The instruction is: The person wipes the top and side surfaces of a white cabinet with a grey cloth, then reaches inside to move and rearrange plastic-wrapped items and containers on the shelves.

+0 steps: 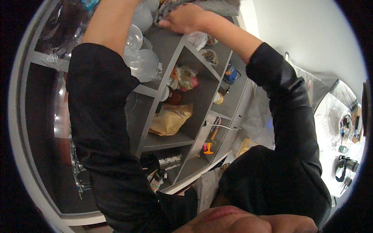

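Observation:
At the top of the view, my right hand point(185, 19) reaches over a shelf and lies against a crumpled grey plastic bag point(223, 7). Motion blurs this hand, and its fingers are partly hidden, so its grip is unclear. My left hand is out of view; its forearm point(109, 23) runs past the top edge. Beside that forearm, several translucent round plastic containers point(144, 65) stand close together on the shelf. A clear plastic bag point(197, 40) lies just below my right wrist.
Grey shelf compartments hold a brown paper bag point(172, 119), plastic-wrapped packets point(186, 77), a patterned cylinder point(170, 161) and a blue power tool point(230, 73). A hammer point(214, 134) lies near an orange-handled tool point(208, 148). Glassware point(78, 174) lines the left cabinet; a white table point(329, 131) stands right.

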Demonstrator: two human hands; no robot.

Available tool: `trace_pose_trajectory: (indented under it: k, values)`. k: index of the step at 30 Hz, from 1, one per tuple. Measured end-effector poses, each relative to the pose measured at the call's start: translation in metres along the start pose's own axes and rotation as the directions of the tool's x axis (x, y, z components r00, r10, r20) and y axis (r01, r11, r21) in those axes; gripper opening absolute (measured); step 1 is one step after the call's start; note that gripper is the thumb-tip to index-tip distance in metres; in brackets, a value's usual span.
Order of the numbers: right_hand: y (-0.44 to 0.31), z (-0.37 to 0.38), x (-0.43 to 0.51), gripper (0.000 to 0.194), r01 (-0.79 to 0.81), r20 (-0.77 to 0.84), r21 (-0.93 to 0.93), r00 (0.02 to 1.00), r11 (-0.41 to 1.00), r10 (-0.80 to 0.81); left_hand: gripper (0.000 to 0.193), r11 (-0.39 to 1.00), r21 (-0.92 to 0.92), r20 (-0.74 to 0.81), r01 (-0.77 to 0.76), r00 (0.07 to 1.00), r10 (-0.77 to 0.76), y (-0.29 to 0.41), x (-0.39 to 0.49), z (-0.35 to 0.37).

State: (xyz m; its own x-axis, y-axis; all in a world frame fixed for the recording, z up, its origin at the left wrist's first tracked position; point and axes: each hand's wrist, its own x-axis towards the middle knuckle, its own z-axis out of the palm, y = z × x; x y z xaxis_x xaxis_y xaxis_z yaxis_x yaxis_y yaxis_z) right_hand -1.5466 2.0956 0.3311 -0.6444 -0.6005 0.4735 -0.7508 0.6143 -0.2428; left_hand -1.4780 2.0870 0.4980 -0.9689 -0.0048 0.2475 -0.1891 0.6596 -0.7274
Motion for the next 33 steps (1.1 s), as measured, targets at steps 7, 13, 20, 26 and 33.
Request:
trace_pose_trajectory:
  k: [7, 13, 20, 26, 33]
  values:
    - [-0.032, -0.006, -0.002, 0.046, 0.114, 0.055, 0.242, 0.990, 0.964, -0.131, 0.059, 0.999, 0.037, -0.051, 0.008, 0.999, -0.006, -0.001, -0.001, 0.006]
    - [-0.012, -0.004, -0.016, 0.028, 0.422, -0.162, 0.438, 0.905, 0.794, -0.392, 0.060, 0.998, 0.070, 0.050, 0.008, 0.999, -0.012, 0.006, -0.006, 0.001]
    - [0.018, -0.039, -0.097, 0.033, 0.237, -0.176, 0.702, 0.972, 0.672, -0.159, 0.052, 0.999, -0.004, 0.074, -0.032, 0.997, 0.032, 0.011, -0.016, -0.008]
    - [0.022, -0.019, -0.193, 0.034, 0.011, 0.042, 0.837, 0.995, 0.547, -0.085, 0.061, 0.946, 0.158, -0.139, -0.283, 0.942, 0.305, 0.018, -0.016, 0.019]
    - [0.003, 0.021, -0.271, 0.030, -0.275, 0.281, 0.881, 0.959, 0.386, 0.041, 0.074, 0.856, 0.092, 0.019, -0.509, 0.860, 0.509, 0.051, -0.030, 0.053]
